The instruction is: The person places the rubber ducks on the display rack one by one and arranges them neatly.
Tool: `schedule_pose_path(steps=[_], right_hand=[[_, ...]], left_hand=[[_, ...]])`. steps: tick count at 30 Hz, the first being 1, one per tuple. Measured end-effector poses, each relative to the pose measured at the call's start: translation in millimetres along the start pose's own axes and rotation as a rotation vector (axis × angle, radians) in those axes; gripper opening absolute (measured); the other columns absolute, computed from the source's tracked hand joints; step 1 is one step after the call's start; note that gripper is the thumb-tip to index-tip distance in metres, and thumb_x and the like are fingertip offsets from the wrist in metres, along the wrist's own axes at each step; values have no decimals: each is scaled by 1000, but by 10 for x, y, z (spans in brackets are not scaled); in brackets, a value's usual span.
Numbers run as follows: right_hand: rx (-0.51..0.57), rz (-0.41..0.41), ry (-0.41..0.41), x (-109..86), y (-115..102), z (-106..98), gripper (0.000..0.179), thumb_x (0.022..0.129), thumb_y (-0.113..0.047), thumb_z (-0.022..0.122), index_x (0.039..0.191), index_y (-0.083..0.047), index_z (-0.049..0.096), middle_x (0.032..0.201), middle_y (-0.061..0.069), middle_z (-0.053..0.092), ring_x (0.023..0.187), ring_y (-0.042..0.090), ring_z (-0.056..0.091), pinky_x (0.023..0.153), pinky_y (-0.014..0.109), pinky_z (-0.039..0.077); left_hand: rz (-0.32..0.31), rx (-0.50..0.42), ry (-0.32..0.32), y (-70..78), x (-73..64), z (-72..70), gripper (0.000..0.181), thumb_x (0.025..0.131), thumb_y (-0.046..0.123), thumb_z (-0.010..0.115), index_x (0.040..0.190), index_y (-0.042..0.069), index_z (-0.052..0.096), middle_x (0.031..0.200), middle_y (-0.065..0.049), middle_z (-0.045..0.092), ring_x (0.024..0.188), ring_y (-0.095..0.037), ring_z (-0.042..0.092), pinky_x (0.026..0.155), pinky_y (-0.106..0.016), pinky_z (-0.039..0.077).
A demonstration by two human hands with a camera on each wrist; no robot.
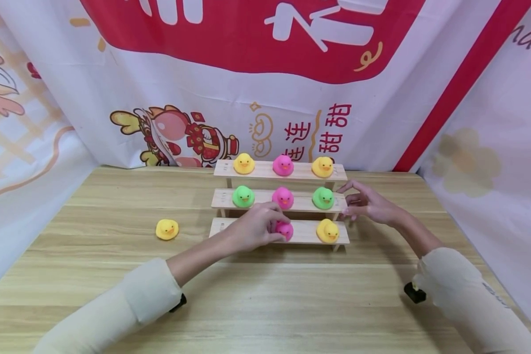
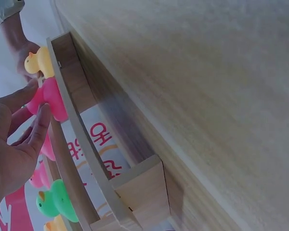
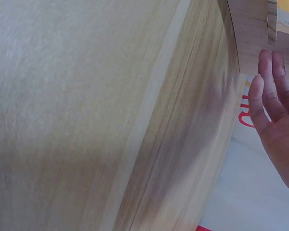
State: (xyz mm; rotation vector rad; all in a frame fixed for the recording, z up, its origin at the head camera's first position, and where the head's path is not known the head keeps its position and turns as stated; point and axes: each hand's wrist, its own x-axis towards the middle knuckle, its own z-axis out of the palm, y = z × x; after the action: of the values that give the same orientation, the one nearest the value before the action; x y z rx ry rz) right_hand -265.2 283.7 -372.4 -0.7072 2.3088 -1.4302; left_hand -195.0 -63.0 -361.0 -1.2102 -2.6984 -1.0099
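My left hand (image 1: 254, 228) reaches to the bottom tier of a three-tier wooden stand (image 1: 304, 235). Its thumb and fingers pinch a pink rubber duck (image 2: 54, 98) in the middle of that tier, partly hidden by the hand in the head view. A yellow duck (image 1: 328, 231) sits to the right on the same board. Beside the right end of the stand is my right hand (image 1: 373, 205), its fingers extended in the right wrist view near the stand's edge; whether they touch the wood I cannot tell. It holds nothing.
On the middle tier are a green duck (image 1: 243, 196), a pink duck (image 1: 283, 198) and another green duck (image 1: 323, 198). The top tier bears two yellow ducks and a pink duck (image 1: 283, 166). A loose yellow duck (image 1: 166, 229) lies left on the table. Printed cloth (image 1: 230, 88) hangs behind.
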Motion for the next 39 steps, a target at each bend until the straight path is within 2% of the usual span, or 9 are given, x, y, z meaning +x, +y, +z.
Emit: schedule_pose_path(steps=[9, 18, 23, 30, 33, 39], right_hand=[[-1, 4, -2, 2, 1, -2, 40, 96, 6, 62, 131, 7, 41, 111, 29, 68, 93, 22, 72, 73, 42, 62], [-8, 14, 1, -5, 2, -4, 39, 97, 6, 61, 130, 6, 41, 117, 31, 65, 93, 20, 72, 72, 41, 62], [-3, 5, 0, -8, 6, -3, 40, 97, 6, 62, 131, 7, 41, 112, 28, 68, 93, 23, 72, 72, 41, 62], [-8, 12, 6, -19, -18, 1, 41, 97, 3, 63, 131, 6, 41, 111, 27, 69, 94, 25, 72, 74, 42, 62], [-10, 15, 4, -21, -24, 7, 41, 97, 2, 63, 131, 6, 40, 112, 27, 69, 93, 25, 72, 74, 43, 62], [-12, 23, 7, -18, -34, 14, 42, 97, 2, 64, 131, 5, 41, 112, 26, 69, 93, 27, 72, 73, 42, 62]], left_hand=[[-13, -4, -5, -2, 18, 6, 29, 85, 7, 85, 111, 0, 77, 98, -6, 67, 78, -14, 59, 65, -19, 53], [-34, -2, 4, 34, -18, -40, 38, 85, 11, 87, 119, -1, 75, 109, -8, 67, 79, -12, 59, 66, -19, 54], [-22, -5, 5, 61, -70, -161, 35, 86, 10, 86, 118, 0, 75, 111, -11, 69, 77, -13, 60, 66, -19, 54], [37, -54, -38, 44, -199, -377, 27, 89, 6, 82, 114, 0, 77, 101, -9, 73, 73, -5, 59, 66, -23, 57], [43, -86, -39, 17, -281, -463, 26, 88, 6, 83, 112, -1, 77, 98, -8, 73, 75, -4, 61, 67, -25, 58], [16, -105, -34, -74, -441, -618, 25, 88, 6, 83, 111, 1, 77, 96, -5, 71, 76, -6, 62, 68, -24, 59]])
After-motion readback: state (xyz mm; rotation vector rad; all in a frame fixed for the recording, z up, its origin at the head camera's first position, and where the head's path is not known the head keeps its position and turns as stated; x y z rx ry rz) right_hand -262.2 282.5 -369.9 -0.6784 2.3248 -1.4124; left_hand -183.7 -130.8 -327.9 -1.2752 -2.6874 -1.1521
